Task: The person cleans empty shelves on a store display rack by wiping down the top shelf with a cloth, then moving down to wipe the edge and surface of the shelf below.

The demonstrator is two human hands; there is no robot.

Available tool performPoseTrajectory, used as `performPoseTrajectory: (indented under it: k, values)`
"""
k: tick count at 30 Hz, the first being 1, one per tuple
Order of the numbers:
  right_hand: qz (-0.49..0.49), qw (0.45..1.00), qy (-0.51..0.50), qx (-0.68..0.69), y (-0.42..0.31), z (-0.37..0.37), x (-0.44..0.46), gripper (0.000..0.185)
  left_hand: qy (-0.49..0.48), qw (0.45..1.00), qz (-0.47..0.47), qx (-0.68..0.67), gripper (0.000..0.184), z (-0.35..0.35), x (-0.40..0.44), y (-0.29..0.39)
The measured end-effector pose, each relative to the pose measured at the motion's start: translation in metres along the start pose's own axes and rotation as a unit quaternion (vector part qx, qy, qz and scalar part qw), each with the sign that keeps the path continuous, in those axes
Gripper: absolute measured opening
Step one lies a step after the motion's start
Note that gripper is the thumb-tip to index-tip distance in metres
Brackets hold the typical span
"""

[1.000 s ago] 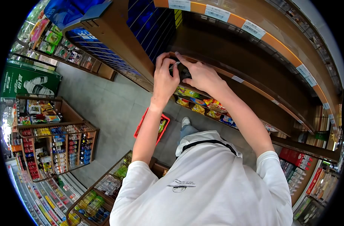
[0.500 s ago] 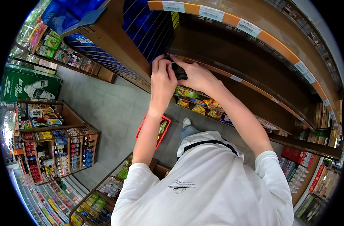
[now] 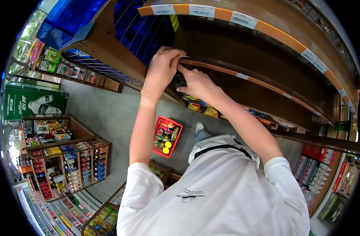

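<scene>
My left hand (image 3: 163, 67) is at the left end of a brown shelf's front edge (image 3: 211, 66), its fingers closed in a pinch. A small white slip (image 3: 184, 56) shows at its fingertips, partly hidden. Close beside it, my right hand (image 3: 200, 83) reaches toward the same edge. Its index finger is stretched out near the left fingertips, and the thumb stands apart below. Behind and below the hands, a dark patch is too covered to make out. White labels (image 3: 243, 76) sit along this shelf edge.
A red basket (image 3: 177, 138) with packaged goods stands on the grey floor below. Above, an orange shelf strip (image 3: 266, 30) carries price labels. A brown end panel (image 3: 121, 51) with blue-backed wire stands at left. Snack bags (image 3: 210, 112) fill a low shelf; racks (image 3: 65, 161) stand at left.
The black object between my hands is no longer visible there. My left hand has shifted up and left, and the hands have parted slightly. The red basket shows more fully.
</scene>
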State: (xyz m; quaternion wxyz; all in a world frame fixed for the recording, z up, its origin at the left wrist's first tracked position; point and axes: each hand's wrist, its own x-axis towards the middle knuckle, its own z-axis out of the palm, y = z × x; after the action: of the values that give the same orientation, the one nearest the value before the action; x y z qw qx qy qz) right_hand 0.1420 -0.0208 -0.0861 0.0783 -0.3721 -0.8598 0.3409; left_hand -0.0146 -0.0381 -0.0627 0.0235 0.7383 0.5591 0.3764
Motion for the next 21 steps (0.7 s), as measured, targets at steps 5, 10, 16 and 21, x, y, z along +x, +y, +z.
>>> performPoseTrajectory:
  k: [5, 10, 16, 21]
  values:
    - [-0.018, 0.999, 0.032, 0.001, 0.001, 0.008, -0.001, 0.078, -0.021, 0.997, -0.058, -0.045, 0.015, 0.007, -0.001, -0.006]
    - [-0.013, 0.999, 0.037, 0.004, -0.001, 0.006, -0.002, 0.078, -0.025, 0.997, -0.061, -0.035, 0.016, 0.006, -0.002, -0.008]
    - [-0.006, 0.999, 0.035, -0.005, -0.002, 0.007, -0.001, 0.077, -0.053, 0.997, -0.05, -0.023, 0.018, 0.009, -0.003, -0.014]
    - [-0.008, 0.999, 0.031, -0.006, 0.0, 0.007, 0.0, 0.075, -0.06, 0.998, -0.024, 0.0, 0.019, 0.009, -0.003, -0.006]
